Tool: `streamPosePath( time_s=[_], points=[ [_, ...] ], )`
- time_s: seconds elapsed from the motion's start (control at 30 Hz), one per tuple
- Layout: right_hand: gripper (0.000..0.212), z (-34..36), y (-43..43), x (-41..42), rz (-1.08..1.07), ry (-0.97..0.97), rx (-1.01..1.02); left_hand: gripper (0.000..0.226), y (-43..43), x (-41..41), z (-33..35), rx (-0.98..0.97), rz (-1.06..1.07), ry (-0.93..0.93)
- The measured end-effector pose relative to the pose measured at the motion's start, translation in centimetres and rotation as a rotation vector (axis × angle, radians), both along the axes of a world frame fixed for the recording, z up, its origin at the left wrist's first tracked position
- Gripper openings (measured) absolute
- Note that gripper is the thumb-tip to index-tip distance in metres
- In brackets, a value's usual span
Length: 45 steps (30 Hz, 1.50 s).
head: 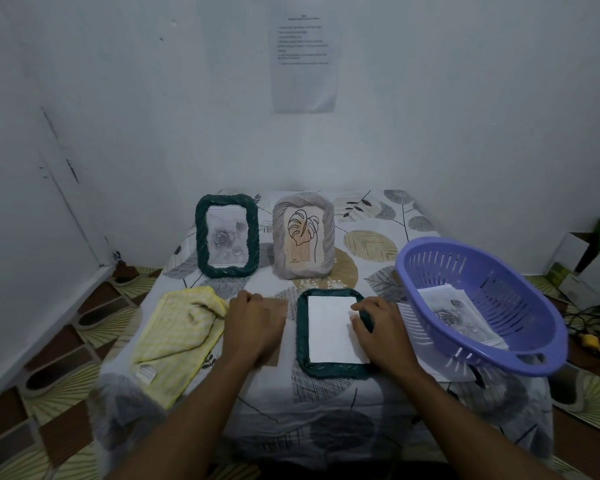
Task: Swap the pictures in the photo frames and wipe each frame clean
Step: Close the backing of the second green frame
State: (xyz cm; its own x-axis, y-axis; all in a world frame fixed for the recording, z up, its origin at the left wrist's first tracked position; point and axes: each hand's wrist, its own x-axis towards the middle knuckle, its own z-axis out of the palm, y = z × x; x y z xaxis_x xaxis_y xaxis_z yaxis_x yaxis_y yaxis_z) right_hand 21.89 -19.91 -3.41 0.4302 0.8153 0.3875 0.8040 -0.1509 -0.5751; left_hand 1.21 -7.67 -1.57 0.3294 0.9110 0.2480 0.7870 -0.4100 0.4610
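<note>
Dark green ropework rims a photo frame [329,332] lying face down near the front of a small table [361,420] draped in a leaf-print cloth, a white sheet [329,329] resting in its open back. In the head view, the person's right hand [378,329] sits on the frame's right edge, fingers [361,311] curled over the rim and touching the white sheet; how firmly it grips cannot be told. The left hand [253,322] lies palm down, fingers bent, pressing a brown backing board [274,308] flat on the cloth just left of the frame. A crumpled yellow cloth [177,336] lies beside that hand, further left. Toward the wall stand two upright frames: a second green frame [226,235] showing a grey rose picture, and to its right a pale grey frame [303,235] showing a line-drawn leaf on a tan ground. On the table's right edge a purple slotted basket [482,306] tilts toward the camera, holding a rose print [459,315]. A printed notice [303,53] is fixed to the white wall above.
</note>
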Motion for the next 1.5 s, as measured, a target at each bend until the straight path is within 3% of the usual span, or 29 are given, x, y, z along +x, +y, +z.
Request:
streamPosePath(
  time_s=[0.1,0.27,0.5,0.73,0.83,0.93,1.0,1.07,1.17,1.37,1.5],
  points=[
    [0.021,0.1,-0.1,-0.1,0.003,-0.014,-0.017,0.065,-0.5,-0.8,-1.3,-0.017,0.014,0.047],
    [0.023,0.1,-0.4,-0.3,0.002,-0.013,-0.033,0.038,-0.7,-0.7,-1.4,-0.056,0.032,-0.107],
    [0.025,0.3,-0.6,-0.5,-0.006,-0.002,-0.059,0.026,-1.6,-1.7,-0.9,0.022,0.036,-0.108],
    [0.023,1.4,-0.2,-1.3,0.031,0.001,-0.012,0.037,-0.7,-1.6,1.9,-0.04,0.122,-0.271],
    [0.026,3.5,0.6,-3.0,0.091,0.15,0.043,0.037,-0.7,-0.9,4.3,-0.055,0.129,-0.295],
    [0.028,6.3,1.5,-4.3,0.135,0.473,0.032,0.042,-1.8,1.4,6.1,-0.148,0.042,-0.36],
    [0.026,7.2,1.7,-4.1,0.121,0.671,0.036,0.046,-2.5,3.2,6.2,-0.206,-0.033,-0.412],
    [0.027,7.4,1.4,-3.1,0.044,0.731,0.04,0.041,-2.7,4.5,5.4,-0.249,-0.079,-0.47],
    [0.027,6.7,0.4,-1.4,-0.014,0.738,-0.03,0.017,-2.7,4.8,4.3,-0.292,-0.117,-0.54],
    [0.047,5.1,0.0,0.1,-0.037,0.574,-0.062,0.03,-2.7,4.9,3.1,-0.3,-0.141,-0.538],
    [0.048,4.6,0.3,0.5,-0.033,0.522,-0.091,0.03,-2.4,5.1,2.5,-0.27,-0.148,-0.532]
  ],
)
